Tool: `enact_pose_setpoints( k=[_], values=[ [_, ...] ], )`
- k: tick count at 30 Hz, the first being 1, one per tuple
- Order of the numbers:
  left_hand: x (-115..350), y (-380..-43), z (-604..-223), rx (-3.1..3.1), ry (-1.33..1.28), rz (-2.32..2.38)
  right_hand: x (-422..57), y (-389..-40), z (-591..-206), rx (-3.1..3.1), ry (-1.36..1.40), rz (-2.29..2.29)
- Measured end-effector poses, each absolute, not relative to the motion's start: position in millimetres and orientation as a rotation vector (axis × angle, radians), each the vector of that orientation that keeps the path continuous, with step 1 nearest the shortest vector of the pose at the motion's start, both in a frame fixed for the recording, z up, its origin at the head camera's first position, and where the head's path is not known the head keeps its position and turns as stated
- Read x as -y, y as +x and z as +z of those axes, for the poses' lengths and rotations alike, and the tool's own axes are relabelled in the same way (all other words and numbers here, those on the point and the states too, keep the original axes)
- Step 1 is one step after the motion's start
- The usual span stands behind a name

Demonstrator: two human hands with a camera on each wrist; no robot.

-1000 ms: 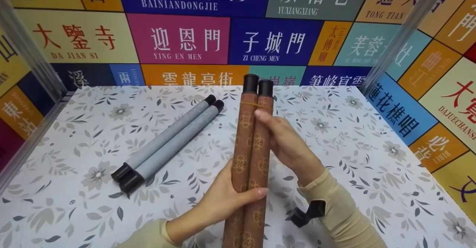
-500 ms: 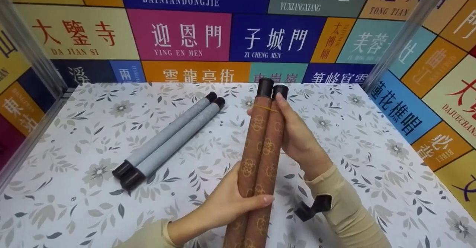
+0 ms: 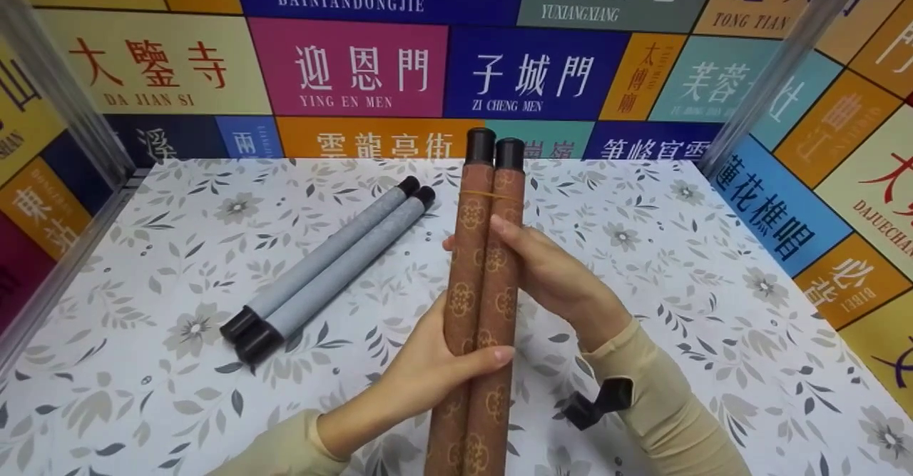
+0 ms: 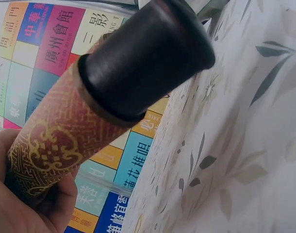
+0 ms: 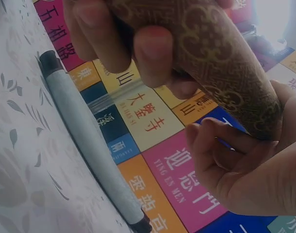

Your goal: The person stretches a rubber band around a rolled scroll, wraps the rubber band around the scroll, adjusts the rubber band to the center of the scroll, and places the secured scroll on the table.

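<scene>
A brown double-rolled scroll [image 3: 465, 305] with gold flower patterns and black end knobs is held up above the table, its far end raised. A thin yellow band [image 3: 491, 195] circles both rolls near the black knobs. My left hand [image 3: 435, 362] grips the rolls around their middle, thumb across the front. Farther up, my right hand [image 3: 556, 269] holds them from the right, its thumb on the right-hand roll and a fingertip showing behind the left edge. In the left wrist view, one black knob [image 4: 148, 58] fills the foreground. The scroll's near end runs out of the head view.
A second scroll, grey-blue with black ends [image 3: 328, 262], lies diagonally on the left of the table. The floral tablecloth [image 3: 178, 404] covers the table. Behind it stands a wall of colourful printed signs [image 3: 349, 66], with clear uprights [image 3: 777, 55] at the corners.
The scroll tilted right, then swung back left to stand straighter. My right thumb went up to the black knob and has slid back down below the band. The grey-blue scroll stayed put.
</scene>
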State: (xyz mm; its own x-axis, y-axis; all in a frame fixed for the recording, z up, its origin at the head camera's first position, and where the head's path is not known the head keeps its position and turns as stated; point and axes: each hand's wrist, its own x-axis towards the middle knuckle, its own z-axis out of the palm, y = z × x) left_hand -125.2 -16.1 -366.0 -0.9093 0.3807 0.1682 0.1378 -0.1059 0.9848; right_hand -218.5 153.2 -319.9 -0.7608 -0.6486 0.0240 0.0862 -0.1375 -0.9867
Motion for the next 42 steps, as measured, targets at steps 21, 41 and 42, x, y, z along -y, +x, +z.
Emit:
enact_pose_setpoints(
  k=[21, 41, 42],
  values=[
    [12.6, -122.7, -372.5, -1.89, 0.597, 2.152, -150.2, -215.7, -322.0, -1.647, -0.44, -2.153],
    [11.6, -117.0, -370.7, -1.948, 0.616, 2.094, -151.2, -216.0, -320.7, -1.636, -0.501, -2.138],
    [11.9, -117.2, -370.9, -1.938, 0.613, 2.104, -150.1, -215.7, -322.1, -1.639, -0.509, -2.109]
  ],
)
